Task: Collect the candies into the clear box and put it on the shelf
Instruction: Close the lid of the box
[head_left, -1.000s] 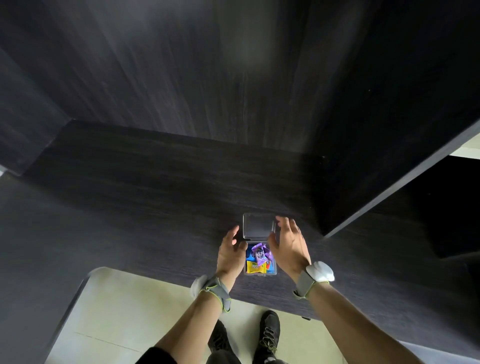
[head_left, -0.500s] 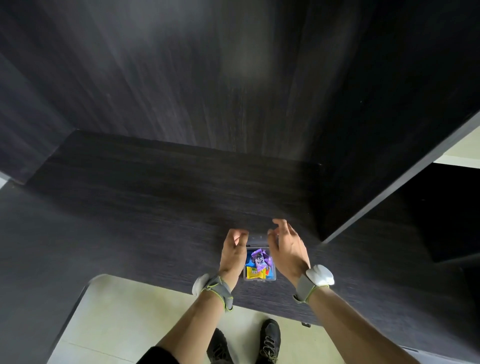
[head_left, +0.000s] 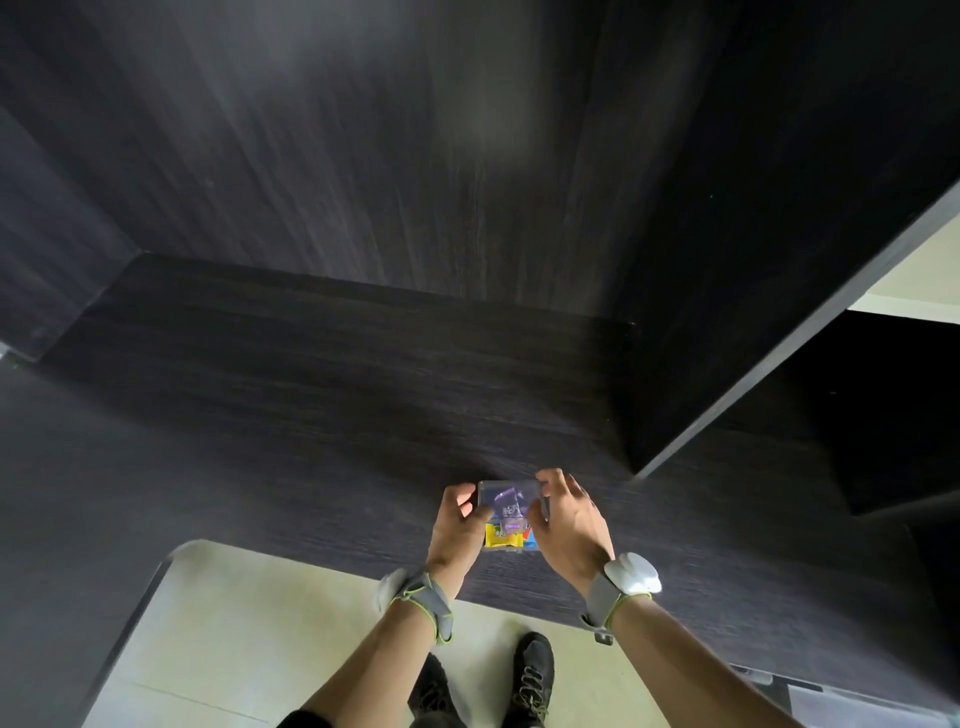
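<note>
A small clear box (head_left: 511, 499) rests on the dark wooden surface (head_left: 311, 415) near its front edge. Its clear lid lies down over the candies (head_left: 503, 536), which show purple, yellow and blue through the plastic. My left hand (head_left: 460, 530) grips the box's left side, fingers curled on the lid's edge. The box's right side is held by my right hand (head_left: 569, 519), its fingers resting on the lid's top right corner. Both hands hide the box's side walls.
A dark back panel (head_left: 415, 156) rises behind the surface. A dark vertical divider (head_left: 753, 312) stands to the right, with a darker compartment (head_left: 883, 415) beyond it. Pale floor tiles (head_left: 234, 649) and my shoes (head_left: 530, 675) lie below the front edge.
The lid stood open behind the box a second ago. Both hands have folded it down over the candies, and it is now flat on the box.
</note>
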